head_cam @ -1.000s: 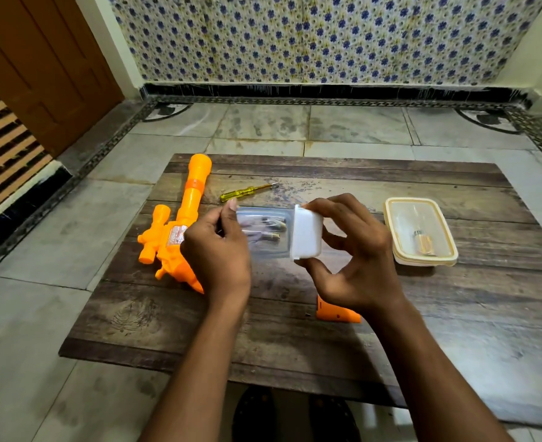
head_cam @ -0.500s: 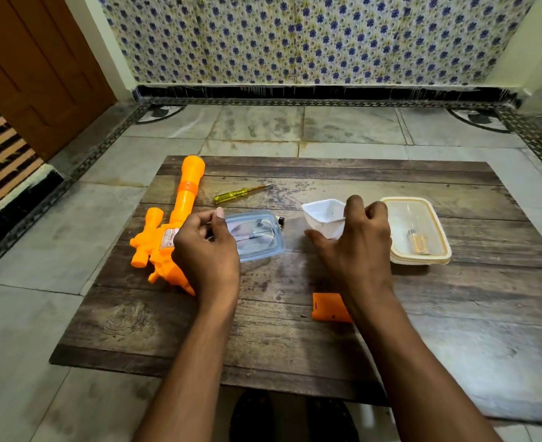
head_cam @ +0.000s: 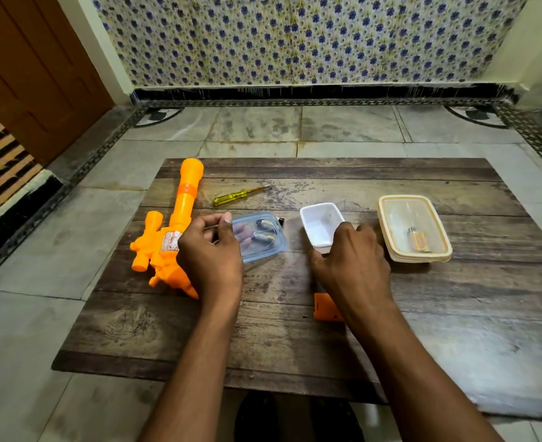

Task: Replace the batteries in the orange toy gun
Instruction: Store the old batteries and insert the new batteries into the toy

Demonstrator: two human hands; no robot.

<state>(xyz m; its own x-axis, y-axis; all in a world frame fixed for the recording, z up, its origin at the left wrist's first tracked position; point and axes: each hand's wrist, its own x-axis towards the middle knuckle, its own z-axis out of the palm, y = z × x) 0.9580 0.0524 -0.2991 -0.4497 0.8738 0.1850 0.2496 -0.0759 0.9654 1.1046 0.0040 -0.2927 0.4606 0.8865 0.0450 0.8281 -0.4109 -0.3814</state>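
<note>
**A:** What is laid out, biggest thing first?

**B:** A dark wooden tabletop [head_cam: 295,339] on a tiled floor. At its left side lies the orange toy gun [head_cam: 171,237], barrel pointing away from the person. At the right sits a cream lidded container [head_cam: 387,231] with a small object showing through its clear lid. Between them are a clear blue lid [head_cam: 263,237] and a small white tub [head_cam: 319,223], open side up. A yellow screwdriver [head_cam: 236,196] lies beyond the lid. An orange battery cover [head_cam: 325,309] rests near the front, partly under the right wrist.

**B:** Through the blue lid I can see small metallic pieces, probably batteries, though they are blurred.

**A:** What could go wrong from here?

**B:** My guess is that the lid could tip, since only one edge is pinched. Whatever lies on or under it might then roll across the tabletop and off onto the floor. The loose cover could also be nudged by the forearm above it.

**A:** And the hands?

**B:** They are well apart. The left hand [head_cam: 210,253] has fingers curled, pinching the lid's left edge, just beside the gun's body. The right hand [head_cam: 352,263] curls around the tub's near end, gripping it against the tabletop.
</note>
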